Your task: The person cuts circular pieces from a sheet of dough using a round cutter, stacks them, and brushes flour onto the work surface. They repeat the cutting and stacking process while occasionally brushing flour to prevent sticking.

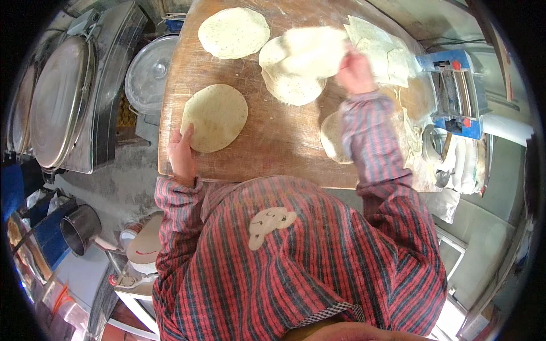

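Note:
Flat rounds of pale, speckled dough lie on a floury wooden board. My left hand (pixel 181 152) is at the near-left edge of one dough round (pixel 217 116), thumb on top and fingers closed against its rim. Farther right, my right hand (pixel 355 71) pinches the right edge of another dough round (pixel 318 51), both smeared by motion. That round spreads over more overlapping dough rounds (pixel 293 91). A single round (pixel 233 32) rests at the far left. One more round (pixel 331 136) is partly hidden by my right forearm.
The wooden board (pixel 273 148) ends just in front of me. Pale dough sheets (pixel 375 48) are at its far right, beside a blue-ended roller machine (pixel 455 94). Left of the board stand a lidded pot (pixel 151 74) and a large round griddle (pixel 61 102).

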The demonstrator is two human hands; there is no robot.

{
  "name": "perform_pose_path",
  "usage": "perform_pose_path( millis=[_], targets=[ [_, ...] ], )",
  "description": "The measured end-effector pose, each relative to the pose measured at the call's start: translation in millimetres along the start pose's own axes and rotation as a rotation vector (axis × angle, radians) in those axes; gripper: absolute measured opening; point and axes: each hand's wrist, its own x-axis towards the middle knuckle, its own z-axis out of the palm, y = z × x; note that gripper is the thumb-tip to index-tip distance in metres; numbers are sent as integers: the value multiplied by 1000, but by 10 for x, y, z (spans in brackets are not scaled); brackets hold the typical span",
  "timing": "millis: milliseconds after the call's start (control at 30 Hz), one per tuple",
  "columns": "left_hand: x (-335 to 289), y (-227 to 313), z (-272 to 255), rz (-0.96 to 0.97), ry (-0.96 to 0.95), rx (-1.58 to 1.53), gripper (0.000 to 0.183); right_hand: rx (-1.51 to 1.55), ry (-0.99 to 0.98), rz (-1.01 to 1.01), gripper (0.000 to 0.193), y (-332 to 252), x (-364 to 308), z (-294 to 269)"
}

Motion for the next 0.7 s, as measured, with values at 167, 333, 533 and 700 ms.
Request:
perform_pose_path(
  millis=[167,333,533,700],
  targets=[
    [56,-24,28,-21,-34,176,30,-1323,195,-801,27,-541,799,-322],
    [106,-2,49,51,-7,621,30,-1695,139,-824,26,207,1444,-756],
    [88,76,228,113,-2,663,37,-732,278,-330,31,173,1874,-645],
    [53,99,272,139,25,694,39,-235,149,35,38,-441,1787,-15]
  ],
)
